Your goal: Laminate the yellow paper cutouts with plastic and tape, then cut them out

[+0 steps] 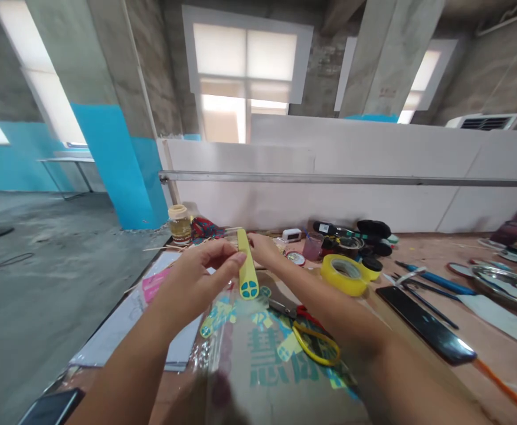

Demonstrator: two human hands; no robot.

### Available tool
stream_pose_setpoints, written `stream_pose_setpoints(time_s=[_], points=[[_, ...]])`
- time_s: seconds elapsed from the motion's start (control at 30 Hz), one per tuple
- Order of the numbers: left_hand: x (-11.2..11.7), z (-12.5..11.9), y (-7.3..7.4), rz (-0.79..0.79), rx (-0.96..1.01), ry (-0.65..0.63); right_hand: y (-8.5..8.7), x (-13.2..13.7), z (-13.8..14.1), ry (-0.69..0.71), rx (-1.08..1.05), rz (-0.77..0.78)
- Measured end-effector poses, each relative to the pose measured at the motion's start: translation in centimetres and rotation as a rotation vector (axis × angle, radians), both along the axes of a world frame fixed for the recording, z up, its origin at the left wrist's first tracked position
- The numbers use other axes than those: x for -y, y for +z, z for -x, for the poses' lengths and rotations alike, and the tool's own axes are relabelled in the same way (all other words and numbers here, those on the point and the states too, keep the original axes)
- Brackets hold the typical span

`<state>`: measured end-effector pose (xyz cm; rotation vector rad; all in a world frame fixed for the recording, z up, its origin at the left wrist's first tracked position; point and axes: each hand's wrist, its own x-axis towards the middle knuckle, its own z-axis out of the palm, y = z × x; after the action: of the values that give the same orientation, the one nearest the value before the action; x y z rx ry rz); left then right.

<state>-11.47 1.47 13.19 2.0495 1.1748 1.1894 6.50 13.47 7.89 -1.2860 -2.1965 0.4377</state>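
Note:
My left hand (205,265) pinches a long yellow strip (246,265) between thumb and fingers at its left edge. The strip has a rounded near end with a blue four-part pattern and points away from me. My right hand (265,251) reaches in beside the strip's far end. Its fingertips are turned away, so I cannot tell what they hold. Below the hands lies a piece of cardboard (258,401) under clear plastic, strewn with yellow and blue cut pieces. Scissors (314,342) with red and yellow handles rest on it, near my right forearm.
White papers (108,336) and a pink piece (154,286) lie to the left. A jar (179,227) stands at the back left. On the right are yellow tape (343,274), a black phone (426,323), a blue-handled tool (438,278) and a metal dish (506,283).

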Motion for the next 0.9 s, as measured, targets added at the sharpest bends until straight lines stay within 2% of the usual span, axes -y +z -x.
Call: stream_pose_setpoints(time_s=[0.07,0.13,0.23,0.27,0.33,0.47,0.67,0.77,0.9], points=[[0.1,-0.3,0.0,-0.004,-0.047,-0.019,1.3,-0.5,-0.4,0.044,-0.113,0.009],[0.0,-0.7,-0.1,-0.015,-0.091,-0.044,2.1,0.6,-2.0,0.112,-0.221,0.031],[0.0,-1.4,-0.5,-0.03,-0.171,-0.102,3.1,4.5,-4.8,0.249,-0.353,0.06],[0.1,-1.7,-0.7,-0.027,-0.205,-0.125,3.3,6.0,-5.4,0.342,-0.447,0.073],[0.2,-2.2,-1.2,-0.002,-0.274,-0.188,3.6,8.5,-6.0,0.412,-0.54,0.059],[0.3,-3.1,-1.9,0.062,-0.383,-0.308,3.1,10.8,-6.0,0.35,-0.611,0.022],[-0.3,-4.0,-2.1,0.085,-0.321,-0.122,1.1,10.5,-6.9,0.231,-0.742,-0.078],[-0.7,-4.0,-2.4,0.11,-0.357,-0.082,0.9,10.5,-7.3,0.191,-0.647,-0.213],[-0.8,-3.6,-2.9,0.111,-0.384,-0.043,1.4,11.2,-7.6,0.147,-0.501,-0.42]])
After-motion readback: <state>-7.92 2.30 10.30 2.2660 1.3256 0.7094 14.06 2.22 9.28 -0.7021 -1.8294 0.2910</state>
